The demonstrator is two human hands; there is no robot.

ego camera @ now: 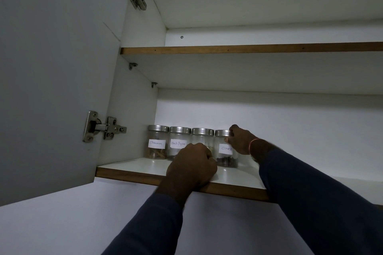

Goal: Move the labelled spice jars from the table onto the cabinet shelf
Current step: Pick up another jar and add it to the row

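Several clear spice jars with steel lids stand in a row on the lower cabinet shelf (pixel 149 168). From the left they are the Cinnamon jar (pixel 157 144), the Black Pepper jar (pixel 178 141), a third jar (pixel 202 135) whose label is hidden, and the Cloves jar (pixel 225 151). My right hand (pixel 241 141) wraps the right side and lid of the Cloves jar. My left hand (pixel 191 166) is curled in front of the third jar, with its fingers at the jar's lower part; I cannot tell whether it grips it.
The white cabinet door (pixel 56 80) hangs open at the left on two steel hinges (pixel 102 127). An upper shelf (pixel 248 48) runs above the jars. The lower shelf extends bare to the right of the Cloves jar.
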